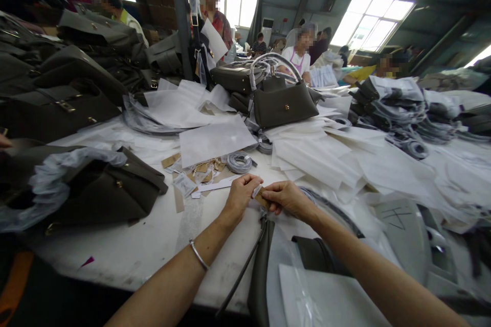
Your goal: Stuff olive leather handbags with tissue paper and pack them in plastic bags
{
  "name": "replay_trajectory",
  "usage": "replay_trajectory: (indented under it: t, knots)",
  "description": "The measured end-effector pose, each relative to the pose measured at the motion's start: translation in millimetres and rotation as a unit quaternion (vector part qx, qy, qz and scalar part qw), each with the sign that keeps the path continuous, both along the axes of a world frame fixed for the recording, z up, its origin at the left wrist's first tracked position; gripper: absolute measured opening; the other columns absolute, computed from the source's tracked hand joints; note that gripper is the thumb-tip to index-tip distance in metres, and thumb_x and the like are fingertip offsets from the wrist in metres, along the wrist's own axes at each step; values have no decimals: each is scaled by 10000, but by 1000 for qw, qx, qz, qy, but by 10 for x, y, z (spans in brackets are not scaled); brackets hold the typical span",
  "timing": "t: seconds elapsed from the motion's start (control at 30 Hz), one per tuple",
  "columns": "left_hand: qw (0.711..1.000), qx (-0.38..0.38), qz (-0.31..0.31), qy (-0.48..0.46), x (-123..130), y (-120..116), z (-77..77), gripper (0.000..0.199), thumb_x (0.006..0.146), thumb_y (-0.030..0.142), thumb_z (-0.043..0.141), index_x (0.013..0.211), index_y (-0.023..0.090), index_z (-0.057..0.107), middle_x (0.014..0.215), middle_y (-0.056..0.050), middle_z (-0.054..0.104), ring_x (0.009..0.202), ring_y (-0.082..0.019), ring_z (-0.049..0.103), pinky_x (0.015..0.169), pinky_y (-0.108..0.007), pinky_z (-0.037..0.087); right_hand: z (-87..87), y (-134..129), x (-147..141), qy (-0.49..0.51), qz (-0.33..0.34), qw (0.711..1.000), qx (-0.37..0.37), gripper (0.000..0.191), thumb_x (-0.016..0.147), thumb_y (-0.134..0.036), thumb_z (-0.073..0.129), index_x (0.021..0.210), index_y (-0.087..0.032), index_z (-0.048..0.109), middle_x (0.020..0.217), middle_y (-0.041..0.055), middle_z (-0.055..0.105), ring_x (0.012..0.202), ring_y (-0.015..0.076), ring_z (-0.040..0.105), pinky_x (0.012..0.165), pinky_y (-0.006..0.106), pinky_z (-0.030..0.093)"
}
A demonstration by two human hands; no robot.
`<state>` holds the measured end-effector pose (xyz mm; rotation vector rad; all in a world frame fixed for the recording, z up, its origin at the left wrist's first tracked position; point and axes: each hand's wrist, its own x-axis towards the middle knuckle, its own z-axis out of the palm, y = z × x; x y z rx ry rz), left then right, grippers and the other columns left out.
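Near the middle of the table, my left hand (244,190) pinches the white upper end of a small brown tag (262,198). My right hand (283,198) has its fingers closed on the tag's other side. Just below the hands, a dark bag (261,276) with a thin strap lies at the table's front edge, with a white sheet (326,299) and clear plastic beside it. More brown tags (209,168) and small packets (184,184) lie to the left of my hands, next to a coiled wrapped strap (239,162).
A dark handbag (286,104) stands behind a spread of white sheets (318,156). At the left is another bag (141,184) with a wrapped handle, near a pile of bags (76,71). Wrapped straps (406,107) are stacked at the right. Several people are across the table.
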<state>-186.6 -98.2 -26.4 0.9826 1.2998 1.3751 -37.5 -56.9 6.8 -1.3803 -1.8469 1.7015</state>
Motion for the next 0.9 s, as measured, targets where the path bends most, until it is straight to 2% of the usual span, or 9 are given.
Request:
replay_trajectory:
  t: [0.13,0.27,0.33,0.47,0.63,0.73,0.8,0.83,0.9]
  knots:
    - [990,75,16,119,49,-119,85,170,789,326,637,703,185,677,780,-13,556,780,-151,529,754,-263,410,-57,10,-102,-31,-50,997,46,63,739,-210,636,748,-150,620,468,-39,587,391,99,541,380,182,433]
    - [928,182,-59,321,86,-234,119,223,914,312,511,842,219,700,885,-44,593,827,-160,575,774,-263,427,-158,-8,-62,33,-115,992,28,319,630,-133,654,929,-187,553,535,-78,614,405,128,578,414,226,486]
    - [916,183,-57,353,57,-235,126,230,932,324,486,905,224,691,936,-53,612,832,-163,589,777,-265,436,-169,-27,2,78,-118,990,1,296,636,-202,702,894,-179,559,585,-55,640,468,126,614,493,244,531]
    - [936,105,30,334,-52,-124,116,293,850,385,598,1073,201,644,1058,-59,615,768,-160,577,722,-283,438,-123,-69,96,138,-109,984,-13,329,678,-390,755,819,-167,558,650,-3,676,574,131,659,626,280,572]
    - [957,62,-5,282,-168,-8,104,292,834,413,555,650,188,581,614,18,533,589,-142,497,600,-260,383,14,-77,139,103,-113,987,45,365,658,-358,780,910,-162,603,787,16,688,613,128,654,560,247,548]
    - [952,89,89,279,-224,-37,181,270,894,413,449,760,206,558,753,-15,573,764,-177,545,743,-280,418,236,-198,285,80,-150,980,104,402,657,-374,790,960,-159,636,862,40,679,633,134,647,499,224,513]
    - [949,115,119,267,-234,-79,238,256,913,423,421,838,214,548,886,-48,602,890,-197,561,845,-301,423,425,-421,490,89,-141,983,75,410,678,-437,786,947,-158,655,827,52,678,608,138,632,474,225,498]
    - [955,126,98,250,-229,-102,260,260,916,436,426,855,215,548,914,-58,614,910,-201,569,859,-309,430,509,-581,625,92,-121,988,34,412,690,-472,778,936,-162,664,795,56,678,580,140,622,449,225,482]
    - [972,127,-30,195,-206,-143,294,293,912,478,466,844,206,553,878,-62,639,855,-196,594,813,-315,460,603,-984,944,76,-52,992,-91,391,720,-523,751,890,-177,688,742,64,678,509,137,596,399,222,433]
